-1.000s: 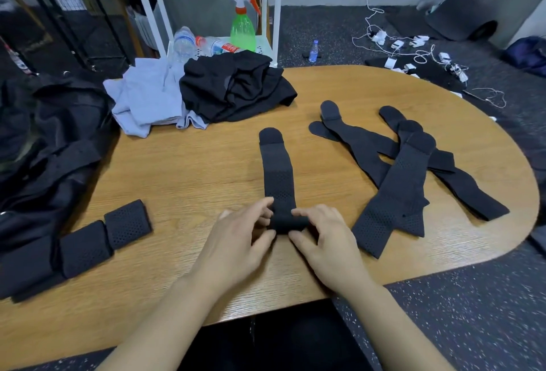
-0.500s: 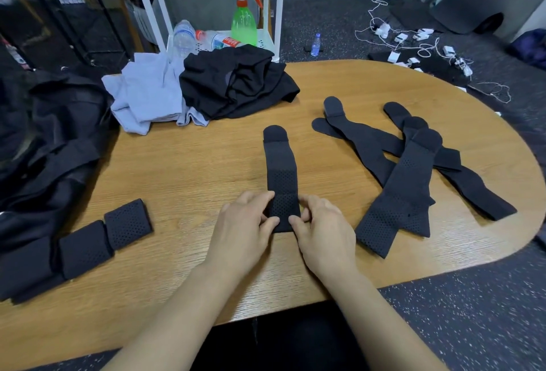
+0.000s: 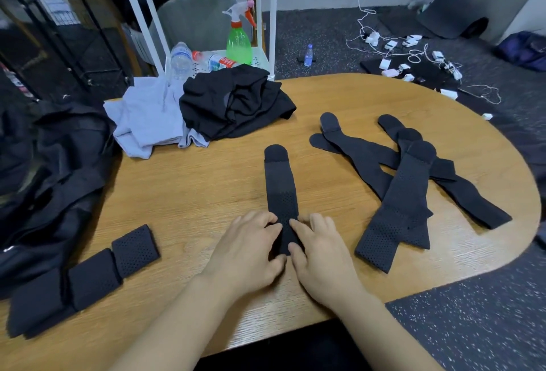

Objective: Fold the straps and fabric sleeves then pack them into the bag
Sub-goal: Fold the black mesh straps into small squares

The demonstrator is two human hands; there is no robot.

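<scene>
Rolling onward from the near end, the strap [image 3: 280,190] shows less flat length beyond the fingers than it did a second ago: the rolled part under the hands has travelled away from the person and taken up more of the perforated section. By my reading the fold of this strap is well under way but not finished, since the smooth stretch and the rounded tab beyond the fingertips lie flat on the bench [image 3: 189,193].

The left hand [image 3: 248,248] and the right hand [image 3: 317,252] sit side by side, each with fingers and thumb curled onto the rolled end, pinching it from its own side; the roll lies between them and is mostly hidden.

The strap's long axis runs straight away from the hands, nearly square to the near bench edge, tab end farthest off. Well out beyond the right hand lies the loose pile of unfolded straps [image 3: 404,190], crossing one another. Out past the left hand rest the folded pieces [image 3: 97,273], just beside the dark bag [image 3: 50,169], into which nothing visible has yet gone.
</scene>
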